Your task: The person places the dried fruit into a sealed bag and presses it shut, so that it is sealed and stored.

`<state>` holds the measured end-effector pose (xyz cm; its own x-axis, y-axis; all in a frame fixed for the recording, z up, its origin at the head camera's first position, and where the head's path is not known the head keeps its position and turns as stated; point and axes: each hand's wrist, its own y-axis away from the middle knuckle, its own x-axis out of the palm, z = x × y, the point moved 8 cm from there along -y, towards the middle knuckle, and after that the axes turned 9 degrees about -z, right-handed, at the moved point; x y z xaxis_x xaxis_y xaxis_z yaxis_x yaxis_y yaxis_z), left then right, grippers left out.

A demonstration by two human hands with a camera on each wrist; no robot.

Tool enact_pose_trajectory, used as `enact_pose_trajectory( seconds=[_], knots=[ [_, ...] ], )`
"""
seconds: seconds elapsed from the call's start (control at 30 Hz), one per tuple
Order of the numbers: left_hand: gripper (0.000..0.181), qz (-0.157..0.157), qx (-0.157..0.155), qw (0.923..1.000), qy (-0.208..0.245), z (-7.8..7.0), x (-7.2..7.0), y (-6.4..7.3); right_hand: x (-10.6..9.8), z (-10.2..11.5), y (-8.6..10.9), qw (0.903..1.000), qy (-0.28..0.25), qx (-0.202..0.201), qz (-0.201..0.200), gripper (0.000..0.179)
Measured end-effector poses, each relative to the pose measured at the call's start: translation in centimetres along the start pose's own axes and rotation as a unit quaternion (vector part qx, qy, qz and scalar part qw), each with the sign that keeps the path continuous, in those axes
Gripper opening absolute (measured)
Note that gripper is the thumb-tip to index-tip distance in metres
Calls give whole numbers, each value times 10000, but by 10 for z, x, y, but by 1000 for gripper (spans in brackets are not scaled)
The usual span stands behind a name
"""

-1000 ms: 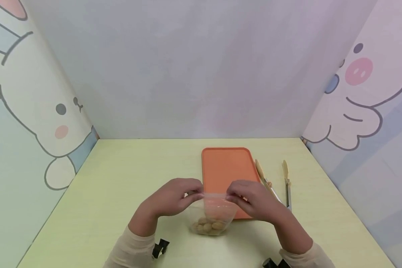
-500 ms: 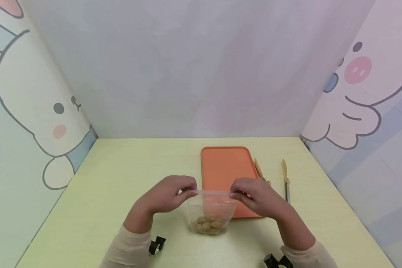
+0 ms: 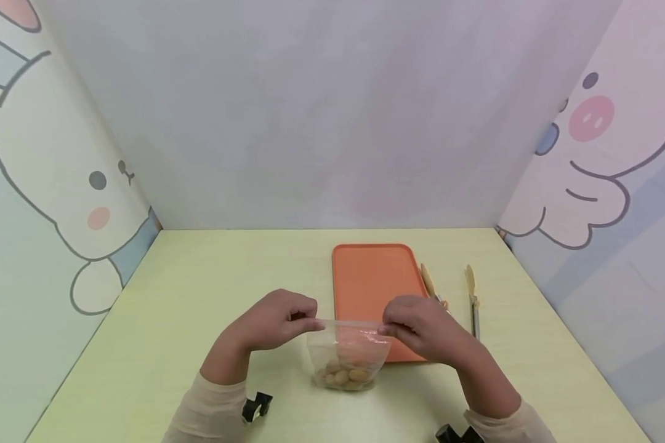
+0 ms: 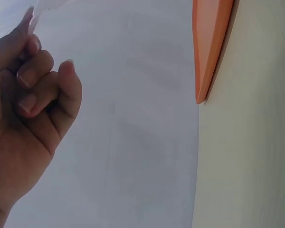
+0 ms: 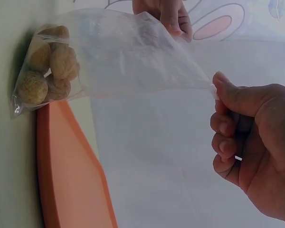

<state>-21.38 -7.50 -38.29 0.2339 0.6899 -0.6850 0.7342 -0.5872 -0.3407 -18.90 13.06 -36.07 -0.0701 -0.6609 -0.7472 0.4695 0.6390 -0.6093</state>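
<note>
A clear plastic bag (image 3: 348, 347) stands on the table with several walnuts (image 5: 61, 64) at its bottom. With thumb and fingers my left hand (image 3: 279, 320) pinches the bag's top left corner. The opposite top corner is pinched by my right hand (image 3: 423, 326). Between the two hands the bag's upper edge is stretched nearly straight. In the left wrist view, only a scrap of the bag (image 4: 50, 4) shows at the left fingertips. The right wrist view has the bag hanging from the right thumb (image 5: 223, 88), its walnuts near the table.
An orange tray (image 3: 374, 271) lies behind the bag, partly seen through it. To its right are two tongs-like tools, one (image 3: 429, 280) beside the tray and partly behind my right hand, the other (image 3: 473, 301) farther right. Printed walls surround the table (image 3: 227, 258).
My left hand has moved left and my right hand slightly right, so the bag's top edge is spread wider. Both hands still hold the bag; the walnuts stay at its bottom.
</note>
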Motion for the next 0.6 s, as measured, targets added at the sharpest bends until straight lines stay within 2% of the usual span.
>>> enact_pose_trajectory(
  seconds=[0.1, 0.2, 0.3, 0.37, 0.47, 0.6],
  knots=[
    [45, 275, -11, 9980, 562, 0, -1, 2, 1, 2, -1, 9998, -134, 63, 153, 18],
    [43, 707, 92, 9909, 1143, -4, -1, 5, 2, 8, -3, 9980, -541, 86, 323, 18],
    [39, 1084, 248, 9825, 1496, -10, -3, 11, 5, 16, -5, 9936, -986, 180, 518, 16],
    [36, 1217, 239, 9790, 1619, -11, -6, 15, 9, 19, -7, 9899, -1233, 258, 643, 15],
    [33, 1190, -46, 9802, 1580, -6, -12, 19, 19, 14, -13, 9860, -1267, 591, 903, 15],
    [33, 922, -761, 9873, 1050, 17, -24, 19, 35, -11, -28, 9786, -959, 1258, 1317, 19]
  ],
)
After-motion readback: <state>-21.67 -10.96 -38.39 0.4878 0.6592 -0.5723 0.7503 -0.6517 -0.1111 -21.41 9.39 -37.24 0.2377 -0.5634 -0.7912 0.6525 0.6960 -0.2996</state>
